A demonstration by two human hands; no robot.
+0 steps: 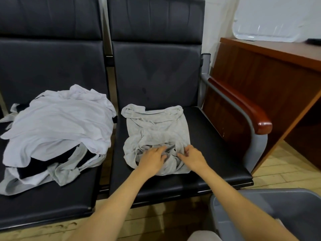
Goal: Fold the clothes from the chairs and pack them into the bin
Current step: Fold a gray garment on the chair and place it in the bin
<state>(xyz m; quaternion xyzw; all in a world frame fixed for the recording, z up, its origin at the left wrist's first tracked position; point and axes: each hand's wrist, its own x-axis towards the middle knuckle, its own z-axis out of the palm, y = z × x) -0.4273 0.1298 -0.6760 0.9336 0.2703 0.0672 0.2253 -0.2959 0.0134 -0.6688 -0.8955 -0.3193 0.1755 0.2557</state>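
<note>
While the heap of unfolded clothes (55, 129) waits on the left chair (52, 202) at the left of the frame, white cloth over grey and black pieces, we work on one grey garment (156, 126) spread on the right chair (217, 153) at the centre, whose flat seat serves as our folding surface. Our left hand (152, 160) lies on the garment's near edge, fingers straight and spread, apparently pinning the bunched fabric down. Just beside it, our right hand (192, 158) meets the same crumpled hem with bent fingers; whether they pinch a fold or only press we cannot tell. At the lower right the grey bin (278, 202) stands near the seat's front, handy for packing, its inside mostly hidden. We judge this garment's folding barely begun.
</note>
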